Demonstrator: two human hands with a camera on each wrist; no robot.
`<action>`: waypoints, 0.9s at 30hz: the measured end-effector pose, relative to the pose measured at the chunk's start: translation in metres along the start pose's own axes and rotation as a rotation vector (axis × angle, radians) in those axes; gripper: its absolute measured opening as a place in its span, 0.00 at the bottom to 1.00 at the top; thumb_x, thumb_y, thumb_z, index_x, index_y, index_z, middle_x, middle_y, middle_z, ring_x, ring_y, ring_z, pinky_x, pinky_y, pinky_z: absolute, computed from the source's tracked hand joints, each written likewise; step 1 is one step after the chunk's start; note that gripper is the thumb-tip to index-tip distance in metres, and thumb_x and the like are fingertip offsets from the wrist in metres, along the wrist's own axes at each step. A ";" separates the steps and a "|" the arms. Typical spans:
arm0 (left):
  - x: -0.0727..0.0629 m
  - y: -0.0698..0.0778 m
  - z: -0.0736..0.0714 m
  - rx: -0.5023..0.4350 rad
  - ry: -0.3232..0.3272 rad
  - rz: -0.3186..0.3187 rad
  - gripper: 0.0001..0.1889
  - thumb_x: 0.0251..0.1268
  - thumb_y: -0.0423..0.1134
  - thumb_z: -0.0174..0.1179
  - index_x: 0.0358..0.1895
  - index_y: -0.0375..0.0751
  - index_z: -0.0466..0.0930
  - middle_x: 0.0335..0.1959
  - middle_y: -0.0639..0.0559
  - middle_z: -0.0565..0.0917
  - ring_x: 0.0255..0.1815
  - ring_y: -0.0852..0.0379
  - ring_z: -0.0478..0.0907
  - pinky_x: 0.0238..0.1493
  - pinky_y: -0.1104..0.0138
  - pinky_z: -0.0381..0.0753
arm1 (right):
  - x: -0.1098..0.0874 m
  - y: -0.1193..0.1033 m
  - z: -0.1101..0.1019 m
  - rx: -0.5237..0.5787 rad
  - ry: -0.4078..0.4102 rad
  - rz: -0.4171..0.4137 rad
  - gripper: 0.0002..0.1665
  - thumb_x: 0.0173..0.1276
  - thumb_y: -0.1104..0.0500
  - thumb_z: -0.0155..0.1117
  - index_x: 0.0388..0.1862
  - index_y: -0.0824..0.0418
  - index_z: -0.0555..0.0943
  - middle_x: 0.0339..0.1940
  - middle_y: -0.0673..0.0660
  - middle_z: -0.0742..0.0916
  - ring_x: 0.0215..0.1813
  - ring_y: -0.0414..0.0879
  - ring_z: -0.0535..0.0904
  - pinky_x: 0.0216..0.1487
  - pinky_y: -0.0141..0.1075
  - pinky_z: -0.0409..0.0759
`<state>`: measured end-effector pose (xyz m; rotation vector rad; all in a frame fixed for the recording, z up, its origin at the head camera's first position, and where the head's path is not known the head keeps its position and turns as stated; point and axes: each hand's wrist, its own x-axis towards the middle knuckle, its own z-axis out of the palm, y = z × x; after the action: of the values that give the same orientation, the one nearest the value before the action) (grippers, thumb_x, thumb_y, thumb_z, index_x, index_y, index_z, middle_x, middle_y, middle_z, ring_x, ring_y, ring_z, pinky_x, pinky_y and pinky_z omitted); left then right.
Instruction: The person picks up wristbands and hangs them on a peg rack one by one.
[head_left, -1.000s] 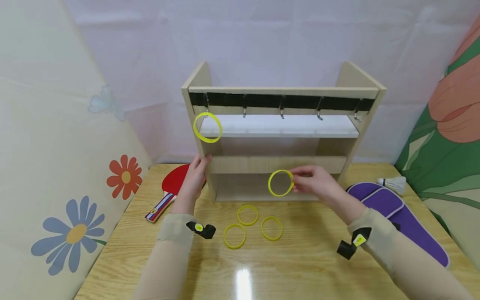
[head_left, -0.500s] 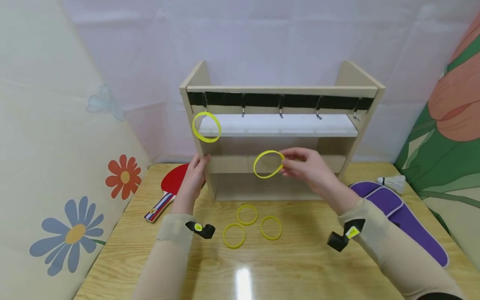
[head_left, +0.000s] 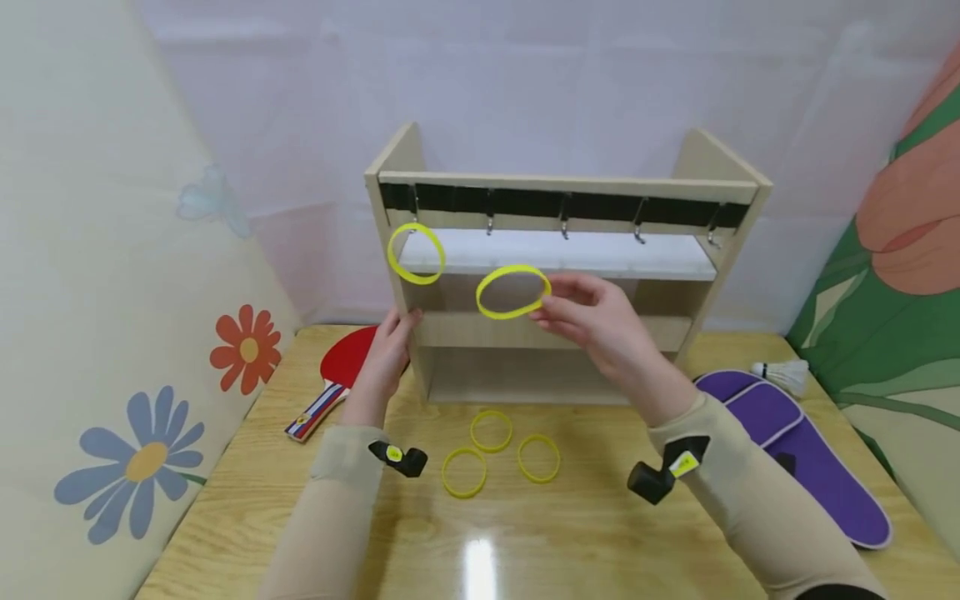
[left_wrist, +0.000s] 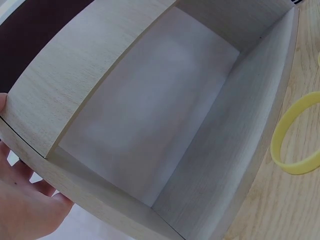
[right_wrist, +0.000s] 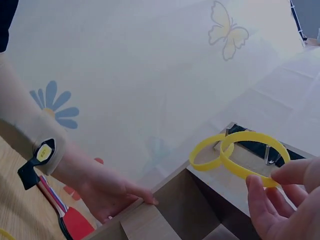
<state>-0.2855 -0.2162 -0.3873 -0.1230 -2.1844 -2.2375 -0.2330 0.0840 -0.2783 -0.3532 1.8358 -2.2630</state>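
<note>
The right grip [head_left: 588,317] is narrow: thumb and fingertips pinch one yellow, thin-banded plastic-looking ring [head_left: 515,269] by its right edge. The ring is raised off the surface [head_left: 570,533], tilted, in front of the light wood-grain shelf unit [head_left: 555,332]. In the head view it lies below the second hook from the left and is not engaged on it. The left grip [head_left: 386,358] is closed round the left side panel of the unit, thumb on the front edge, and holds no ring.

Status of the work, as judged from the present layout:

- Done: one yellow ring [head_left: 420,280] hangs from the leftmost of the five silver metal hooks [head_left: 566,229] mounted along the black strip [head_left: 525,202] on the top rail.
- In hand: one ring, apart from the hung one.
- Left: three yellow rings [head_left: 463,496] lie flat and separate on the surface before the unit. Four hooks are bare. Loose rings, including the held one, equal bare hooks in number.

Items outside the work: a red table-tennis bat [head_left: 347,358] on the left; a purple fabric case [head_left: 806,467] and a white shuttlecock [head_left: 783,377] on the right.
</note>
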 end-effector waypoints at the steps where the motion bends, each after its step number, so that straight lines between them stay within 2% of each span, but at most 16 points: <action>1: 0.000 0.000 0.000 0.002 -0.003 0.003 0.28 0.78 0.46 0.42 0.78 0.53 0.52 0.70 0.42 0.62 0.67 0.47 0.62 0.73 0.49 0.60 | 0.000 -0.001 0.002 0.020 0.004 0.000 0.25 0.71 0.68 0.59 0.66 0.72 0.70 0.50 0.61 0.82 0.42 0.43 0.86 0.47 0.32 0.84; 10: -0.002 0.002 0.000 -0.001 -0.011 0.013 0.28 0.79 0.46 0.41 0.79 0.54 0.51 0.71 0.42 0.61 0.68 0.47 0.61 0.73 0.48 0.59 | 0.006 -0.007 0.019 0.201 0.051 -0.013 0.24 0.72 0.71 0.56 0.65 0.71 0.68 0.50 0.59 0.81 0.42 0.44 0.86 0.50 0.33 0.83; 17: -0.002 0.000 0.002 -0.001 -0.003 0.014 0.28 0.78 0.46 0.41 0.78 0.53 0.52 0.69 0.44 0.63 0.66 0.49 0.62 0.72 0.50 0.60 | 0.015 -0.007 0.027 0.302 0.079 -0.028 0.22 0.71 0.71 0.56 0.64 0.72 0.68 0.46 0.59 0.82 0.38 0.44 0.87 0.47 0.32 0.84; 24: -0.001 0.000 0.001 0.006 -0.003 0.013 0.28 0.78 0.47 0.42 0.78 0.52 0.52 0.70 0.42 0.62 0.66 0.48 0.61 0.72 0.48 0.59 | 0.024 -0.005 0.032 0.392 0.119 -0.036 0.14 0.70 0.73 0.57 0.53 0.69 0.72 0.37 0.57 0.85 0.35 0.45 0.87 0.43 0.32 0.85; 27: -0.001 0.000 0.000 0.010 -0.008 0.016 0.28 0.79 0.47 0.42 0.78 0.53 0.52 0.72 0.40 0.61 0.67 0.47 0.61 0.73 0.48 0.59 | 0.027 -0.003 0.032 0.387 0.135 -0.033 0.13 0.69 0.73 0.57 0.52 0.67 0.73 0.38 0.58 0.84 0.35 0.45 0.87 0.43 0.32 0.85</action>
<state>-0.2843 -0.2161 -0.3871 -0.1488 -2.1898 -2.2219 -0.2488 0.0461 -0.2676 -0.1690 1.4040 -2.6486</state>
